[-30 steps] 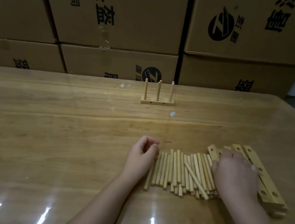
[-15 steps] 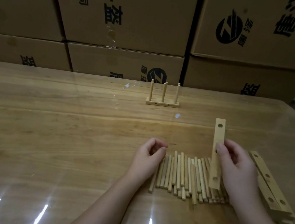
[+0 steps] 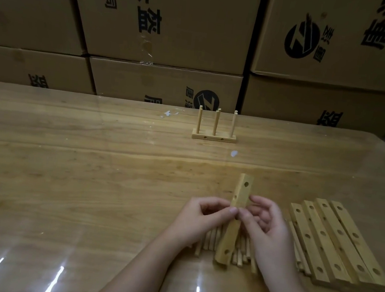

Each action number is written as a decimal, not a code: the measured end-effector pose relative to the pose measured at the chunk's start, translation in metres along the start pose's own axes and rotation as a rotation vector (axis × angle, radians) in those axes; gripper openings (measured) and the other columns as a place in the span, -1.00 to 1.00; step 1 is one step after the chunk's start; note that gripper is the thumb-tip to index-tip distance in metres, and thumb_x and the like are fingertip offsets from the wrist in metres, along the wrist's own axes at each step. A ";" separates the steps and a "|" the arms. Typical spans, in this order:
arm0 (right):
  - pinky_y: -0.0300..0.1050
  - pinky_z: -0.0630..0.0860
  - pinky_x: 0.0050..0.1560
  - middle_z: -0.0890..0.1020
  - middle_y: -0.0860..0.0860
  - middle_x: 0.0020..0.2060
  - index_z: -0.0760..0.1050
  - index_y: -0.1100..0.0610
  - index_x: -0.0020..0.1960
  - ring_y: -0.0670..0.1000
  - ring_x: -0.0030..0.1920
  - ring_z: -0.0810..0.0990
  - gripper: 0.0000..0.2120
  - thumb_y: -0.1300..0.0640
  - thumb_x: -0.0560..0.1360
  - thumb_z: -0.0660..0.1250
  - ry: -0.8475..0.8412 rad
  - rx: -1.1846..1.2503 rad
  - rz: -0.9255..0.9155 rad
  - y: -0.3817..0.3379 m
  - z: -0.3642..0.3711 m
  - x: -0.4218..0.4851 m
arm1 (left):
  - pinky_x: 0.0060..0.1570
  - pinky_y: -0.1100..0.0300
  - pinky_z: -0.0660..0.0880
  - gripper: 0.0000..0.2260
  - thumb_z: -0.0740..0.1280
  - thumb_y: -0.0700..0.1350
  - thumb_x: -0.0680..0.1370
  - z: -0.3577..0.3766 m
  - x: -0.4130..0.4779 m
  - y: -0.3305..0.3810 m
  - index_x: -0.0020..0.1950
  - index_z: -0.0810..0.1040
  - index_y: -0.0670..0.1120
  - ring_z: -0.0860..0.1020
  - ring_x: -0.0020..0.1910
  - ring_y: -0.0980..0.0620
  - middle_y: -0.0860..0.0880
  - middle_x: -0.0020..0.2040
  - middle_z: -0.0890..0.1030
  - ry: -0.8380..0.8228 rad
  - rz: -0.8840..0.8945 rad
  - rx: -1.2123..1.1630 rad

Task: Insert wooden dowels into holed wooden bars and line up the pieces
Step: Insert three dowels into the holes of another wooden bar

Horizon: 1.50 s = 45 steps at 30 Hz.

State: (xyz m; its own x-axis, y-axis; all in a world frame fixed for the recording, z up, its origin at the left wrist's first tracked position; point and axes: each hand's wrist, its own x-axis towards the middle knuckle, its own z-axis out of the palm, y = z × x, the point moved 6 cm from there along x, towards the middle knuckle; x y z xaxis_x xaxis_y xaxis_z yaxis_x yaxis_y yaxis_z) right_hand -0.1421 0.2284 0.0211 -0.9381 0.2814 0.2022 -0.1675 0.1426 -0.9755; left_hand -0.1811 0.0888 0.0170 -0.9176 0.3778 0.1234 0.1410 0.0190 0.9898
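Head view: left hand [image 3: 199,216] and right hand [image 3: 266,228] pinch-tight on holed bar [image 3: 243,190] over dowels [image 3: 211,239] (broad tabletop [image 3: 63,179] leftward)

Dowel pile [image 3: 210,240] left of bar stack [image 3: 334,243]; doweled bar [image 3: 214,138] far behind both.

Dim, glare streaks on table [image 3: 39,176], wide-angle warp
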 end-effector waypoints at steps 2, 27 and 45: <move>-0.37 0.51 -0.27 0.64 -0.03 -0.26 0.49 0.02 -0.06 -0.14 -0.26 0.61 -0.83 0.13 0.38 0.42 0.009 0.005 -0.017 0.001 -0.001 0.002 | -0.05 0.28 0.53 -0.89 0.37 -0.16 0.53 0.001 0.000 0.001 0.00 0.67 -0.12 0.62 -0.10 0.13 -0.02 -0.11 0.69 -0.015 -0.003 0.012; -0.14 0.31 0.17 0.46 -0.26 0.07 0.37 -0.26 0.25 -0.14 0.09 0.41 -0.65 -0.21 0.48 0.13 -0.642 -1.091 -0.786 -0.015 0.056 -0.042 | -0.42 0.28 0.45 -0.68 0.32 0.06 0.45 -0.038 0.009 -0.017 0.04 0.53 -0.15 0.51 -0.46 0.15 0.00 -0.32 0.58 0.444 -0.180 -0.753; -0.10 0.42 0.13 0.51 -0.14 0.11 0.46 -0.21 0.01 -0.08 0.12 0.47 -0.83 -0.08 0.43 0.28 -0.626 -1.095 -0.796 -0.019 0.056 -0.045 | -0.46 0.30 0.46 -0.73 0.27 -0.01 0.56 -0.039 0.010 -0.021 0.09 0.53 -0.19 0.53 -0.46 0.13 -0.03 -0.32 0.59 0.449 -0.164 -0.703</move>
State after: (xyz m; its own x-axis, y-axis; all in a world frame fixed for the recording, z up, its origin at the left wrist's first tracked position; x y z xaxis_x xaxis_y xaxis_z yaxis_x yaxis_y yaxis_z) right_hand -0.1142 0.1597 0.0254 -0.7344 -0.6133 0.2909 -0.6465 0.7625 -0.0246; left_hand -0.2079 0.0566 0.0007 -0.9877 0.0145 -0.1557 -0.1337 -0.5943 0.7931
